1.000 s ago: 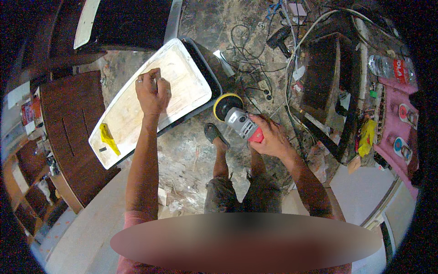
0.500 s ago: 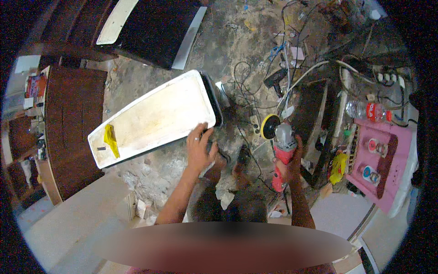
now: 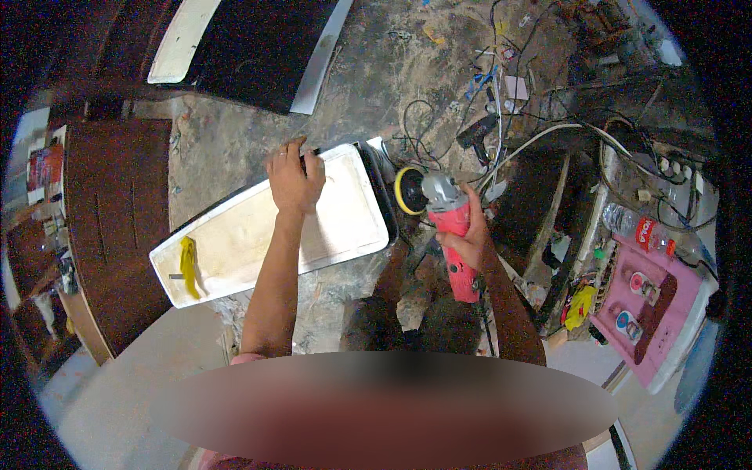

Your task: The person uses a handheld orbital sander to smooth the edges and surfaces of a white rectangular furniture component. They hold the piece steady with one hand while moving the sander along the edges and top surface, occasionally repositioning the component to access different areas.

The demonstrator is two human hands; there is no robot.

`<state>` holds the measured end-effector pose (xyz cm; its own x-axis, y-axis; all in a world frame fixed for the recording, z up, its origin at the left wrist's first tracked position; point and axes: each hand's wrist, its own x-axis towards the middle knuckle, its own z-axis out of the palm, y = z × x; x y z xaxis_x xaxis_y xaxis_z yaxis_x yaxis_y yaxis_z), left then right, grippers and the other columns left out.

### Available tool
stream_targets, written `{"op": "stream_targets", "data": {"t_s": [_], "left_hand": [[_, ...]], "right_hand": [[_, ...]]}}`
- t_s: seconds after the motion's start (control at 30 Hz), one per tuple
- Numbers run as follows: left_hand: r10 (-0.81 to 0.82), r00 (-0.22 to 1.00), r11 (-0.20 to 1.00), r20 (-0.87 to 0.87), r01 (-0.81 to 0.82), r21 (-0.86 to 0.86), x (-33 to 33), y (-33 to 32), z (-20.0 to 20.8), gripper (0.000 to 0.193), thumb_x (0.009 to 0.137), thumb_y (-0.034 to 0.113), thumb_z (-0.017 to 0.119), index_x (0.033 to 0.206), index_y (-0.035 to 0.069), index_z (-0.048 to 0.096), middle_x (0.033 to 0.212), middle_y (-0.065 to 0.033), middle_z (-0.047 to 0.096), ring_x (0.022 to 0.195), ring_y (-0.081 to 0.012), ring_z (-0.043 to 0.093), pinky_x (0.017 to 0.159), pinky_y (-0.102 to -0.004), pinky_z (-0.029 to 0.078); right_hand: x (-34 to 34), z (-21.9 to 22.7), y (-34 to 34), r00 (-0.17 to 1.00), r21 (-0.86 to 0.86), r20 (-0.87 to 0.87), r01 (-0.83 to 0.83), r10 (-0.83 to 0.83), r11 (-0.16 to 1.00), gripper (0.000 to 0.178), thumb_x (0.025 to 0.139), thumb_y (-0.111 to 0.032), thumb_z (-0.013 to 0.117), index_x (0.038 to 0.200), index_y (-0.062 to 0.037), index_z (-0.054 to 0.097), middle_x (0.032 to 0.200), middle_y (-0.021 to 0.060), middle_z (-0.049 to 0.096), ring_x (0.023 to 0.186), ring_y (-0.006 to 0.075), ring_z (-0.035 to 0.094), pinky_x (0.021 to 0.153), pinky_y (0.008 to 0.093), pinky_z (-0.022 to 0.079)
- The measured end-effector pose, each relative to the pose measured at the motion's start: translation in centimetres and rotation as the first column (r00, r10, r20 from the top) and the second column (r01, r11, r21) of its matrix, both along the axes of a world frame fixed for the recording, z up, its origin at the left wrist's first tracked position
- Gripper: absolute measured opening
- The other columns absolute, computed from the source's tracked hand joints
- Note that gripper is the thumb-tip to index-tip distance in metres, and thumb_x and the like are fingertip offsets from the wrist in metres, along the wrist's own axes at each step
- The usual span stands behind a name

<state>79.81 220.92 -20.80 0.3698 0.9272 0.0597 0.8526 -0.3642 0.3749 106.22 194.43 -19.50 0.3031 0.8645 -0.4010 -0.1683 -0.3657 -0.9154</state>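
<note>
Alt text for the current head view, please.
A person's right hand holds a red-and-grey power tool with a round, yellow-rimmed pad; the left hand is over the far edge of a long, tapered, cream-white panel bearing a limp yellow strip.

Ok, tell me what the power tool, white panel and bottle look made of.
Power tool: probably plastic body, smooth solid red; the grey, faintly shiny head looks metal.
White panel: perhaps painted wood or plastic; its flat, yellowish-stained face leaves that open.
Bottle: likely clear plastic, see-through with highlights.
</note>
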Motion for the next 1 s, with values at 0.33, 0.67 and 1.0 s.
{"op": "stream_targets", "data": {"t_s": [0.33,0.67,1.0], "left_hand": [[0.015,1.0,1.0,0.024,-0.014,-0.021,0.5,0.1,0.2,0.033,0.09,0.023,0.058,0.116,0.007,0.071,0.108,-0.0178,0.071,0.1,-0.0373,0.066,0.099,-0.049,0.044],[0.001,1.0,1.0,0.011,-0.001,0.01,0.6,0.0,0.3,0.031,0.092,0.025,0.057,0.113,0.007,0.072,0.101,-0.0178,0.071,0.094,-0.0391,0.066,0.09,-0.0502,0.047],[0.007,1.0,0.999,-0.003,-0.007,0.034,0.6,0.0,0.0,0.033,0.091,0.025,0.055,0.111,0.007,0.074,0.099,-0.0169,0.071,0.093,-0.037,0.067,0.091,-0.0488,0.046]], "right_hand": [[2.4,-1.8,8.5,0.988,0.033,0.013,-0.155,0.155,0.987,0.106,0.076,0.002,0.077,0.163,-0.011,0.018,0.137,0.0146,0.057,0.117,0.0229,0.06,0.102,0.038,0.049],[3.4,-2.5,10.2,0.973,-0.025,-0.071,-0.223,0.221,0.974,0.107,0.074,-0.001,0.079,0.162,-0.0117,0.02,0.138,0.0152,0.056,0.119,0.0246,0.059,0.103,0.039,0.048],[3.6,-2.8,7.9,0.966,-0.017,-0.081,-0.247,0.245,0.969,0.108,0.072,-0.001,0.081,0.161,-0.0118,0.021,0.14,0.0163,0.055,0.125,0.0254,0.057,0.108,0.0395,0.045]]}}
